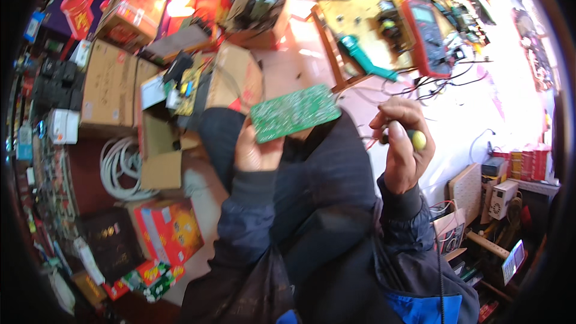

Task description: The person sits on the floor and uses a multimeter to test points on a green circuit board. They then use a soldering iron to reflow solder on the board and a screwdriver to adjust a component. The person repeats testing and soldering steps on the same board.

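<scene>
My left hand [257, 151] grips a green circuit board [295, 112] by its near left corner and holds it tilted above my lap. Small pale solder spots cover the side turned up. To the right, my right hand [403, 144] is curled round a small dark tool with a rounded yellow-green end [417, 140]. Its tip is hidden by the fingers, so its exact kind does not show. The tool is apart from the board. Beyond my hands lie a red-framed multimeter [427, 39] and a teal pistol-shaped hand tool [363, 58].
Cardboard boxes [109, 87] are stacked at the left, with a coil of white cable [120, 168] below them. An open carton [259, 9] of dark parts stands at the far side. Black leads [441, 84] trail from the multimeter. Electronic clutter crowds the right.
</scene>
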A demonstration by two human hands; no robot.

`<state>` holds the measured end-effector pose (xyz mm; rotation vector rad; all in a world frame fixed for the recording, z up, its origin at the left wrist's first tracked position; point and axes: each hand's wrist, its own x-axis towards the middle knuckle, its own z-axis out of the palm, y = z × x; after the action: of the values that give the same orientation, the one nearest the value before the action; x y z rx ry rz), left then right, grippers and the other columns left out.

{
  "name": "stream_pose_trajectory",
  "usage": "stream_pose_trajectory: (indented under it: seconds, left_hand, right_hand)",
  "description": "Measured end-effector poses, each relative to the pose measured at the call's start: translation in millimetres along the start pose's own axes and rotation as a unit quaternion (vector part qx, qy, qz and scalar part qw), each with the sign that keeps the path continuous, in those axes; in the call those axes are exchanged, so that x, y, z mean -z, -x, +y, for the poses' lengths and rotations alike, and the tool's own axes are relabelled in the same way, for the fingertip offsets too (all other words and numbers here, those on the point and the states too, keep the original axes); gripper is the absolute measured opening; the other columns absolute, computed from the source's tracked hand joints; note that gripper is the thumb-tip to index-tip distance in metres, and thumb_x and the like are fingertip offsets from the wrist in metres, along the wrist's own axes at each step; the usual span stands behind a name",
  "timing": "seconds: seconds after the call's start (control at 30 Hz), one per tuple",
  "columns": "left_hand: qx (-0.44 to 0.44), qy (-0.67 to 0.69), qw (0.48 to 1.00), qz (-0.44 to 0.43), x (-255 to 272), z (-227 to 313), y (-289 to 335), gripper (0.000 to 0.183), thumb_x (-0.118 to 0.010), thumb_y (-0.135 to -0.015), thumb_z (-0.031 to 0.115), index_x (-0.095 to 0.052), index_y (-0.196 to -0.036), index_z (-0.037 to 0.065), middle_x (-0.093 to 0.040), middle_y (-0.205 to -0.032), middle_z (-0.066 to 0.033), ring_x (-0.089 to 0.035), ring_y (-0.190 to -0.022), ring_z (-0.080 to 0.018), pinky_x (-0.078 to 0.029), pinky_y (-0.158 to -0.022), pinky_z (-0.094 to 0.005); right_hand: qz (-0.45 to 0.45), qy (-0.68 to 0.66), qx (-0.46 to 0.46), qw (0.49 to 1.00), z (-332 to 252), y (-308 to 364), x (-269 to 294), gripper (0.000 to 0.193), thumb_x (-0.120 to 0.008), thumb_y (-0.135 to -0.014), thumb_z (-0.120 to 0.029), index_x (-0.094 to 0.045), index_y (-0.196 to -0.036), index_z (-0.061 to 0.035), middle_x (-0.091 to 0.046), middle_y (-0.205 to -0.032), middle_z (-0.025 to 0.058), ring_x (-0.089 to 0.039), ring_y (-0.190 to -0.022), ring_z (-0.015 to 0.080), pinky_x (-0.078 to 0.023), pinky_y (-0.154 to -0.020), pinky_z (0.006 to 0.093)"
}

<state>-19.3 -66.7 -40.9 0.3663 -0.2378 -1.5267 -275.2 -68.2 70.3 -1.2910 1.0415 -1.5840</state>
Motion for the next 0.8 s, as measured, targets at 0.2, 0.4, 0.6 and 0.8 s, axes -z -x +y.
stream_pose_trajectory:
  seconds: [0.2,0.4,0.6,0.8]
  left_hand:
    - [0.011,0.02,1.0,0.007,13.2,0.6,-2.9,0.039,-0.076,-0.088,0.013,-0.065,-0.124,0.002,-0.072,-0.123,-0.0134,-0.069,-0.116,-0.0295,-0.057,-0.103,-0.0485]
    - [0.003,-0.026,0.998,0.051,16.0,-1.7,-3.5,0.035,-0.076,-0.088,0.012,-0.065,-0.121,0.003,-0.072,-0.12,-0.012,-0.071,-0.11,-0.0271,-0.06,-0.099,-0.0455]
    - [-0.005,-0.046,0.997,0.054,18.8,2.3,-0.7,0.04,-0.079,-0.086,0.012,-0.064,-0.122,0.003,-0.072,-0.12,-0.0112,-0.072,-0.109,-0.0266,-0.061,-0.097,-0.0452]
    - [-0.009,-0.019,0.999,0.05,28.3,-1.0,-3.3,0.038,-0.08,-0.089,0.015,-0.065,-0.122,0.005,-0.072,-0.121,-0.0106,-0.072,-0.109,-0.0264,-0.061,-0.097,-0.0456]
  right_hand:
    - [0.14,0.081,0.152,0.975,-24.6,-43.9,32.4,0.049,-0.051,-0.103,-0.041,-0.064,-0.111,0.0056,-0.044,-0.073,0.0004,-0.038,-0.059,0.0075,-0.028,-0.051,0.0239]
    - [0.05,0.268,0.212,0.938,-12.1,-89.8,25.8,0.028,-0.081,-0.088,-0.007,-0.071,-0.114,-0.0003,-0.056,-0.1,0.0068,-0.059,-0.087,0.0147,-0.049,-0.077,0.0257]
    - [0.056,0.337,0.241,0.909,12.2,-130.7,33.3,0.034,-0.079,-0.084,0.004,-0.073,-0.117,-0.0038,-0.057,-0.11,0.0086,-0.059,-0.092,0.0188,-0.05,-0.081,0.0293]
    - [0.091,0.372,0.187,0.905,27.0,-176.8,66.2,0.028,-0.067,-0.089,0.005,-0.072,-0.116,-0.0032,-0.063,-0.114,0.011,-0.065,-0.092,0.0192,-0.054,-0.082,0.0293]
